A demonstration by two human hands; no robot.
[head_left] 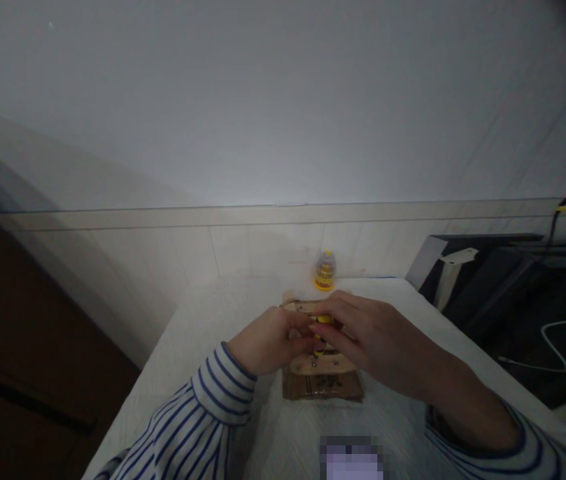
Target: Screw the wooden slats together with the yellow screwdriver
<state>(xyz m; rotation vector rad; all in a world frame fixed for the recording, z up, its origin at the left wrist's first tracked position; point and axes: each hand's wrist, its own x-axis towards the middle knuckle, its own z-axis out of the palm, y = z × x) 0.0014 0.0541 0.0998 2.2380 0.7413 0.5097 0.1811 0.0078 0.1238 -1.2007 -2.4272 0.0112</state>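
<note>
My left hand (283, 339) and my right hand (365, 327) meet over a pale wooden piece (323, 365) with small metal screws in it. Between their fingertips is a short yellow-and-dark tool (325, 319) that looks like a small screwdriver. My right thumb and fingers close around its yellow part, while my left fingers pinch close by, lower down. Its tip is hidden, so I cannot tell whether it sits on a screw. Under the wooden piece lies a flat brown packet (323, 387) with dark print.
A clear container with a yellow base (325, 273) stands at the back of the white-covered table (213, 307), near the wall. In front lies a blurred-out phone-like object (351, 463). Dark panels (493, 287) and a pale cable (545, 333) are on the right, brown furniture (37, 320) on the left.
</note>
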